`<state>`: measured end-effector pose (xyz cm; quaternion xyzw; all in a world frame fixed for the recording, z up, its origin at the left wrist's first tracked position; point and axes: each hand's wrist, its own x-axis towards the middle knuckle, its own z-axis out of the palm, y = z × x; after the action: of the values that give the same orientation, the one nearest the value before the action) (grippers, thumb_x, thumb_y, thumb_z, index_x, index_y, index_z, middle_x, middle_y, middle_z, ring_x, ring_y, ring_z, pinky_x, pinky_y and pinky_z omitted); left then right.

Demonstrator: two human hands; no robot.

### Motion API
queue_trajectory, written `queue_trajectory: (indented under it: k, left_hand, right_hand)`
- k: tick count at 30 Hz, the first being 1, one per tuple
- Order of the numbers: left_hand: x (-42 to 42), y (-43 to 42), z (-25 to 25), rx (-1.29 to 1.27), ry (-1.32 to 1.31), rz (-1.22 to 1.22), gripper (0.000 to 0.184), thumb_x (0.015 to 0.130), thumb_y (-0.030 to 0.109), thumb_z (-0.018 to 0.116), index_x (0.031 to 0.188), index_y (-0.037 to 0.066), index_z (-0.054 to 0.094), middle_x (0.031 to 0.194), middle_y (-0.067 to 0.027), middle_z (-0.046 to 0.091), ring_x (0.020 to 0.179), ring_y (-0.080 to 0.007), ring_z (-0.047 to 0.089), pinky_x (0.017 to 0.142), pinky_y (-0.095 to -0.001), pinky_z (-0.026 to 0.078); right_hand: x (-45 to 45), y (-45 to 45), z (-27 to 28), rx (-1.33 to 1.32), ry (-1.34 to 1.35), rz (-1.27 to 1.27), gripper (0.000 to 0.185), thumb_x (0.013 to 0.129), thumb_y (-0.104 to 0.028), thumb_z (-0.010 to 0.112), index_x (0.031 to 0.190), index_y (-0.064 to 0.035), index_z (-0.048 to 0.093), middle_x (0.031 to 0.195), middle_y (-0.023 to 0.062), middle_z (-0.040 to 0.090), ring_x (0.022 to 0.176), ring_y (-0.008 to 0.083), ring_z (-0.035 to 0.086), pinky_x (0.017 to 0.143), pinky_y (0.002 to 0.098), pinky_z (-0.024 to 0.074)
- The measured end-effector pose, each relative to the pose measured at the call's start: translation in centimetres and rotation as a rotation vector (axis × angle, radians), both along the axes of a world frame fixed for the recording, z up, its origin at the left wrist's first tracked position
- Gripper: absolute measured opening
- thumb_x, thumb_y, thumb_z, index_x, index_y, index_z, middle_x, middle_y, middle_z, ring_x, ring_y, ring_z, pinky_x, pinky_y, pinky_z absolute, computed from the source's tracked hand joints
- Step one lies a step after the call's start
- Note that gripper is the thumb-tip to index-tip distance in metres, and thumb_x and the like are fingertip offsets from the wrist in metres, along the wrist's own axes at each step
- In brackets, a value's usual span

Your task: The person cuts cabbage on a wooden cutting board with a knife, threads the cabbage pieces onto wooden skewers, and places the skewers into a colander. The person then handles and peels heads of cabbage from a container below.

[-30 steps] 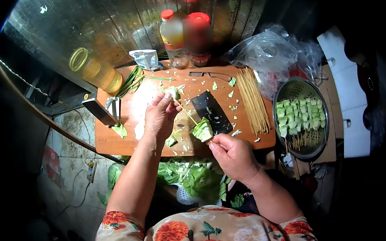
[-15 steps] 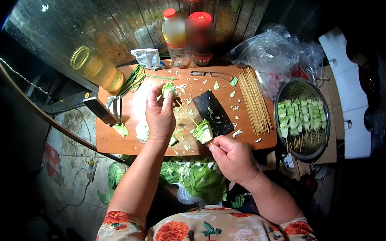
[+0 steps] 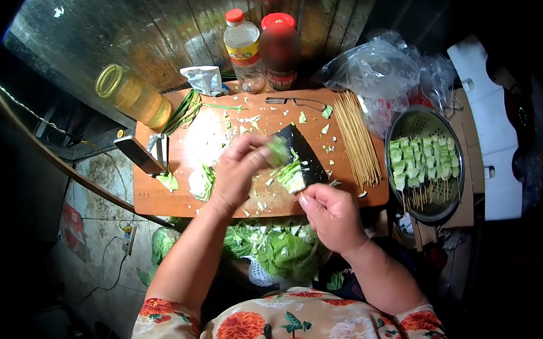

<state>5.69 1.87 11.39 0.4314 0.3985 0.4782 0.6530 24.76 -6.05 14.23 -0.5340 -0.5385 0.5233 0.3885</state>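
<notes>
My right hand pinches the lower end of a bamboo skewer over the front of the cutting board. Folded cabbage leaves are threaded on that skewer just above the fingers. My left hand is closed on a piece of cabbage leaf, blurred by motion, at the upper end of the skewer. Behind the cabbage lies a black rectangular blade, partly covered. Another cabbage piece rests on the board, left of my left hand.
Loose bamboo skewers lie along the right of the wooden board. Beyond it, a colander holds finished cabbage skewers. Bottles, a jar of yellow liquid and a propped phone stand around the edges. Cabbage sits below the front edge.
My left hand has moved right and down with its cabbage piece, closer to the skewered leaves. My right hand has shifted slightly right, still gripping the skewer.
</notes>
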Motion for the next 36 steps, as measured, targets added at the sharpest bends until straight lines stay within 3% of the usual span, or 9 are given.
queue_trajectory:
  k: [9,12,16,20,22,24,26,35,36]
  left_hand:
    - [1.2,-1.5,0.8,0.003,0.040,-0.068,0.027,0.091,0.021,0.056,0.112,0.004,0.059,0.100,-0.0012,0.059,0.089,-0.0094,0.054,0.083,-0.0264,0.044]
    - [0.4,-0.7,0.6,0.109,0.145,-0.034,0.034,0.096,0.026,0.053,0.118,0.001,0.059,0.104,-0.0048,0.062,0.100,-0.0115,0.054,0.089,-0.0275,0.042]
    - [-2.0,1.2,-1.5,0.029,0.047,0.060,0.025,0.095,0.015,0.056,0.117,0.003,0.059,0.096,-0.0052,0.066,0.089,-0.0149,0.062,0.080,-0.0260,0.047]
    - [-3.9,1.5,-2.5,-0.111,0.228,0.195,0.018,0.090,0.008,0.062,0.106,0.002,0.062,0.092,-0.0057,0.067,0.078,-0.0148,0.065,0.071,-0.0277,0.051]
    - [-4.9,1.5,-3.1,-0.220,0.751,0.021,0.019,0.087,0.008,0.062,0.104,0.000,0.064,0.089,-0.0080,0.068,0.079,-0.0161,0.066,0.069,-0.0296,0.053]
    - [-6.1,0.4,-6.0,0.016,1.284,-0.265,0.032,0.080,0.012,0.064,0.110,0.000,0.064,0.097,-0.0182,0.069,0.086,-0.0277,0.068,0.078,-0.0355,0.054]
    - [-5.3,-0.6,-6.7,0.018,1.559,-0.470,0.032,0.080,0.018,0.064,0.107,0.000,0.063,0.097,-0.0223,0.068,0.088,-0.0348,0.067,0.079,-0.0402,0.054]
    - [-5.0,-2.0,-10.3,-0.023,1.561,-0.295,0.031,0.078,0.026,0.065,0.095,0.000,0.061,0.088,-0.0238,0.066,0.085,-0.0389,0.065,0.076,-0.0415,0.053]
    - [-5.2,-1.8,-10.2,-0.023,1.561,-0.295,0.031,0.078,0.026,0.065,0.095,0.000,0.061,0.088,-0.0238,0.066,0.085,-0.0389,0.065,0.076,-0.0415,0.053]
  right_hand:
    - [0.8,0.2,-0.7,-0.038,0.007,0.016,0.015,0.095,-0.010,0.055,0.092,0.0005,0.065,0.064,-0.0053,0.053,0.052,0.0011,0.042,0.047,0.0190,0.0337]
    - [0.9,0.9,-0.4,-0.079,0.000,-0.026,0.016,0.089,-0.012,0.059,0.085,0.0022,0.064,0.060,0.0016,0.057,0.056,0.0061,0.050,0.054,0.0252,0.0428]
    - [0.6,0.8,-0.1,-0.177,0.064,-0.003,0.017,0.091,-0.013,0.058,0.085,0.0007,0.065,0.058,-0.0009,0.054,0.053,0.0044,0.048,0.052,0.0232,0.0411]
    - [0.3,0.6,-0.4,-0.218,0.081,0.026,0.017,0.091,-0.014,0.059,0.086,0.0008,0.065,0.059,0.0006,0.056,0.054,0.0059,0.050,0.053,0.0245,0.0421]
    - [0.2,0.7,-1.0,-0.126,-0.005,0.075,0.016,0.095,-0.012,0.054,0.097,0.0012,0.064,0.065,-0.0055,0.051,0.053,0.0017,0.043,0.049,0.0189,0.0364]
    - [0.0,0.6,-0.9,-0.137,-0.015,0.092,0.016,0.095,-0.012,0.054,0.097,0.0011,0.064,0.065,-0.0059,0.051,0.053,0.0014,0.043,0.049,0.0188,0.0363]
    - [-0.4,0.5,-0.9,-0.151,-0.025,0.113,0.017,0.095,-0.013,0.055,0.096,0.0009,0.064,0.065,-0.0062,0.050,0.054,0.0012,0.043,0.049,0.0186,0.0362]
    - [-0.9,0.4,-0.5,-0.098,-0.049,0.134,0.016,0.095,-0.014,0.056,0.093,-0.0004,0.064,0.063,-0.0070,0.050,0.053,0.0006,0.042,0.048,0.0189,0.0355]
    - [-0.9,0.5,-0.2,-0.115,-0.093,0.123,0.017,0.092,-0.016,0.059,0.091,-0.0009,0.065,0.065,0.0018,0.057,0.056,0.0080,0.051,0.054,0.0249,0.0417]
